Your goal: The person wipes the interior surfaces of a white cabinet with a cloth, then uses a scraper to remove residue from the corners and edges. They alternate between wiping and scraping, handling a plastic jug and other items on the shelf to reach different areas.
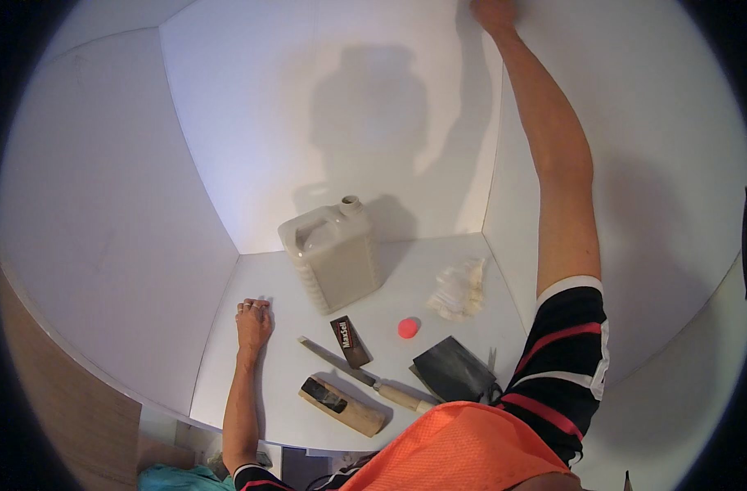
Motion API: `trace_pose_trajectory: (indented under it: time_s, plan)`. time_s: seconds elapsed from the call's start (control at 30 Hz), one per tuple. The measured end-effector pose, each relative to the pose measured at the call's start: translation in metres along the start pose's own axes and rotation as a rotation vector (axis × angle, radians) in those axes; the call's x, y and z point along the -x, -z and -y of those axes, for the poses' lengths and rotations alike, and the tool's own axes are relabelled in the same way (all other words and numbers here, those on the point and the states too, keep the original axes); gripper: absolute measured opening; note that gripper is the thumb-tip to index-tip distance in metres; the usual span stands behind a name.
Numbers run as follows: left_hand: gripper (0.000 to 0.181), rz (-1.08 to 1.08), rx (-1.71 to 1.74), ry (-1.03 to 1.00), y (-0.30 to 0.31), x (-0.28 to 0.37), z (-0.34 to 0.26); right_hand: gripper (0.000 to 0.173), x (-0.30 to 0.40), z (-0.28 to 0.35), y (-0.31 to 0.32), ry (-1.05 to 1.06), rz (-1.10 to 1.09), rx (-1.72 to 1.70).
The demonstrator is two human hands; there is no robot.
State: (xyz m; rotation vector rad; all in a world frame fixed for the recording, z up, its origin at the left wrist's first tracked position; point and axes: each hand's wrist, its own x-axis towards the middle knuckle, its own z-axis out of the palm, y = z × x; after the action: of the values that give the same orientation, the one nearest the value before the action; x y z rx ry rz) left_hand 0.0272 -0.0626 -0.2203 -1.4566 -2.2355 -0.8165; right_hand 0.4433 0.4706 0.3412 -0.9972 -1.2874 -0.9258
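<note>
My left hand (252, 320) rests on the white tabletop at the left, its fingers curled; whether it holds anything is hidden. My right hand (495, 13) is raised high at the top edge, blurred and partly cut off, near the back right corner of the walls. A beige plastic jerrycan (340, 264) without a cap stands upright at the back. In front of it lie a dark MaxSell box (350, 342), a long flat blade with a wooden handle (401, 396), and a wooden block plane body (341, 405). A pink round cap (408, 328) lies right of the box.
A crumpled whitish cloth or glove (458, 289) lies at the back right. Dark flat sheets (454, 370) lie beside my right sleeve, with scissors (492, 362) partly hidden by them. White panels (336, 123) enclose the table (275, 405) on three sides. Teal fabric (183, 479) is below left.
</note>
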Motion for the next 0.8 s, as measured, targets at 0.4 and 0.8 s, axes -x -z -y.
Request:
trace_pose_trajectory:
  time_s: [0.4, 0.8]
  plan:
    - [0.023, 0.033, 0.015, 0.012, 0.002, 0.002, 0.0, 0.028, 0.008, 0.009, 0.004, 0.028, -0.11, 0.093]
    - [0.021, 0.051, -0.012, 0.041, 0.002, 0.002, -0.004, 0.034, 0.002, 0.011, -0.018, 0.191, -0.01, 0.066]
